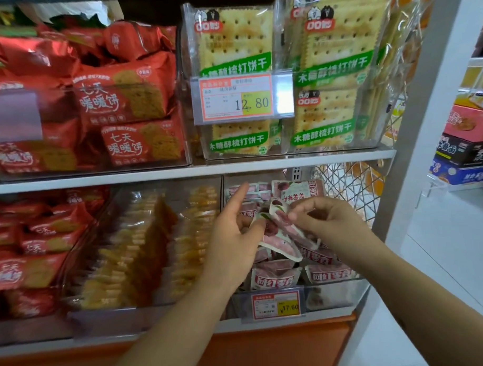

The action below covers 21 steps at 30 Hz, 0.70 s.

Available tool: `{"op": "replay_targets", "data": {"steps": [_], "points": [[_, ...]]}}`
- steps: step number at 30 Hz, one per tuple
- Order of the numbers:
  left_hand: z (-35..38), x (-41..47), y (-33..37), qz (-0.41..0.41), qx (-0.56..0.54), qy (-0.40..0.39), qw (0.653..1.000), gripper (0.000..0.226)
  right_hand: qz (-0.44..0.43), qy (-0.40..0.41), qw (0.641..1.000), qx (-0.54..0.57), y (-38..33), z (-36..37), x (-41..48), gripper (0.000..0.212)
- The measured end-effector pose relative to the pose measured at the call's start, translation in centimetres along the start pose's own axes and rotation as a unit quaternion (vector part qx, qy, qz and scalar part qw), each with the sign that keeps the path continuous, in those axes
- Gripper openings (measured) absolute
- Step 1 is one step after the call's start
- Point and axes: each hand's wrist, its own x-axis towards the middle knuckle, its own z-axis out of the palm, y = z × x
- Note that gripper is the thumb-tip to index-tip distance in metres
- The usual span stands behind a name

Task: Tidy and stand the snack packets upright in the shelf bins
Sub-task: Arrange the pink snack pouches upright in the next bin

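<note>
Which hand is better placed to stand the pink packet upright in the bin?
Probably the right hand: its fingertips pinch the upper edge of the pink packet, above the bin, so it can turn it upright. The left hand holds only its other side with the thumb.

My left hand (233, 237) and right hand (326, 221) hold a packet (277, 228) over the right-hand bin (335, 295) beneath the shelf (235, 163), the cracker bin (370, 138) directly above, biscuit packets (122, 102) to its left.
</note>
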Motion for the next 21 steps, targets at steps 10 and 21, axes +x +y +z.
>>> {"op": "replay_targets", "data": {"steps": [10, 21], "points": [[0.1, 0.7, -1.0, 0.001, -0.055, 0.02, 0.998, 0.061, 0.057, 0.014, 0.998, 0.03, 1.6, 1.7, 0.6, 0.09], [-0.5, 3.6, -1.1, -0.076, -0.222, -0.045, 0.971, 0.021, 0.007, -0.027, 0.994, 0.101, 0.3, 0.5, 2.6, 0.051]]}}
